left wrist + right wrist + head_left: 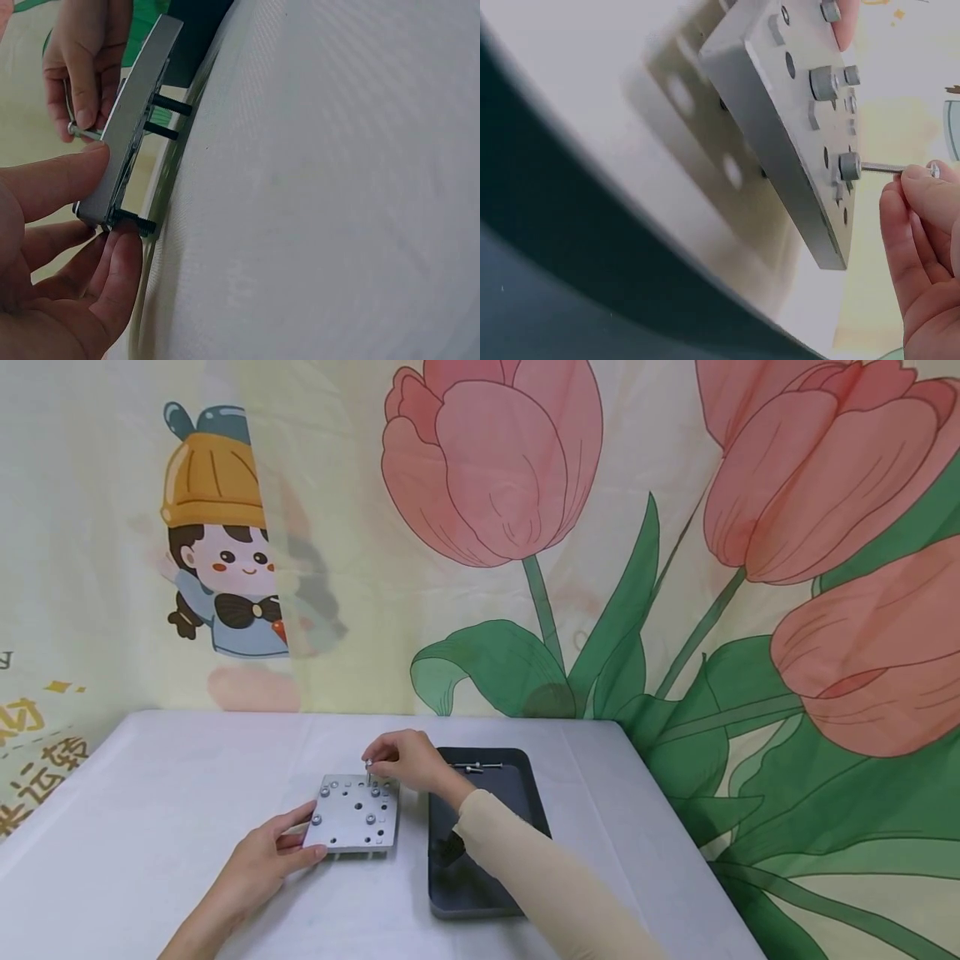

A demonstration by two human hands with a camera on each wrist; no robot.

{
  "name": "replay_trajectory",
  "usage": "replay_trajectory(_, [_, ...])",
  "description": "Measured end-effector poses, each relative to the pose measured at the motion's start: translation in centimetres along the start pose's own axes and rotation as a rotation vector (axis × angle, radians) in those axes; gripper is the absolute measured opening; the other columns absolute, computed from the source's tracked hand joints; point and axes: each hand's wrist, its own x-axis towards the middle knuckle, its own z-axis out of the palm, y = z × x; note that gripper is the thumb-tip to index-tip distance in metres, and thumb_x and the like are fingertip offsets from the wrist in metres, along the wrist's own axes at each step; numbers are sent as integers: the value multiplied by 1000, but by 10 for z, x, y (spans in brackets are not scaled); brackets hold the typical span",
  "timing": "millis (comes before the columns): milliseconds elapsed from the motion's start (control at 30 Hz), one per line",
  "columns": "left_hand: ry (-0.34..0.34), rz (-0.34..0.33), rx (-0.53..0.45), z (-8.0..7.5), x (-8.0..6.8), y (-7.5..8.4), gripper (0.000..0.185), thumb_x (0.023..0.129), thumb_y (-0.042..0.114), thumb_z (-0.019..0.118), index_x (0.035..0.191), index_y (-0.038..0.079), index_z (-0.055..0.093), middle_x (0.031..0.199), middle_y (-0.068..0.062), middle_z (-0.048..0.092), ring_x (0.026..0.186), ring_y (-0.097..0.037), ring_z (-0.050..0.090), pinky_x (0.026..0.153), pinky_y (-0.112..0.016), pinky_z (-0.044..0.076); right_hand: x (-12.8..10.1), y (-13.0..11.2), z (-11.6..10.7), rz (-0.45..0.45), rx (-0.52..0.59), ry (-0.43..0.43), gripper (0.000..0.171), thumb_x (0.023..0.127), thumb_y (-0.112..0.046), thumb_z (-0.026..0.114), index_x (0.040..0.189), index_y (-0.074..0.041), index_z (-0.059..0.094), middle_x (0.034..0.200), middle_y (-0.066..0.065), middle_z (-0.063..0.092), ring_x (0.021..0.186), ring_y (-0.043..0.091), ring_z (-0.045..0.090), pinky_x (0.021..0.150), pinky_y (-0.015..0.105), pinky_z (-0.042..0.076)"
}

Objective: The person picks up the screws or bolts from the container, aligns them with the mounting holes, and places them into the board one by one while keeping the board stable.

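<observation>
From the head view, the left hand (266, 856) grips the drilled aluminium plate (352, 816) on the white table (150, 827), beside a black tray (480, 877). At the left wrist, its thumb and fingers clamp the plate's near edge. At the right wrist, the right hand's fingertips (919, 187) pinch a long screw (892, 168) standing in a far-corner hole; threading seems in hand, and next likely calls for steady twisting.

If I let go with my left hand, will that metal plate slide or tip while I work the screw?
Probably stiff and fairly heavy: the metal plate looks thick and solid. It stands on short black standoffs over smooth white cloth, so it may skate sideways. The left hand steadies its near edge while the right hand pinches the screw.
</observation>
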Motion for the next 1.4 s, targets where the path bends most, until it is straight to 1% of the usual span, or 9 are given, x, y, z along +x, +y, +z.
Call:
replay_trajectory(133, [4,-9,18,0,2,1,93,91,40,86,165,12,39,155,-28,53,134,-40,61,101,-47,56,1,-1,3,0,-3,-2,19,97,-9,79,116,-8,79,95,-5,76,79,3,62,75,17,52])
replay_trajectory(233, [6,-10,19,0,3,1,93,91,41,86,166,13,39,153,-28,55,134,-39,62,102,-49,56,2,-2,4,0,-9,-6,19,97,-10,79,116,-10,79,97,-4,77,80,2,63,75,17,52])
replay_trajectory(433, [-1,-4,1,0,3,0,93,91,41,86,166,13,39,155,-27,54,135,-38,61,101,-46,57,4,-2,8,16,-27,-16,19,97,-11,79,116,-13,79,97,-6,77,80,3,62,76,16,52])
replay_trajectory(567, [-2,1,0,-1,2,0,93,90,41,86,165,13,39,154,-27,55,134,-38,62,99,-43,58,5,-1,11,9,-59,-26,17,98,-12,79,115,-15,79,98,-6,77,81,3,62,77,16,52])
replay_trajectory(667, [-3,4,-5,-1,1,0,93,90,40,86,165,12,40,154,-27,55,134,-37,62,98,-41,58,6,0,13,5,-71,-34,18,98,-12,78,116,-13,79,100,-6,78,81,2,62,78,15,52])
replay_trajectory(1100, [-5,-16,2,-2,1,1,94,90,41,86,166,11,38,156,-29,51,134,-40,61,101,-46,57,5,1,12,-7,-89,-64,21,98,-9,78,119,-11,78,98,-6,77,81,2,62,78,14,52])
replay_trajectory(1267, [-3,-20,5,-1,0,0,95,90,42,86,165,12,38,154,-29,53,133,-40,61,100,-47,57,6,0,13,-6,-100,-71,18,98,-11,78,117,-12,78,98,-5,78,81,2,62,78,14,52])
replay_trajectory(1400, [-3,-21,9,0,1,0,95,90,42,86,165,12,39,152,-30,55,133,-40,61,100,-47,57,5,0,11,0,-99,-76,20,99,-11,78,118,-12,78,99,-5,78,81,2,63,79,14,52])
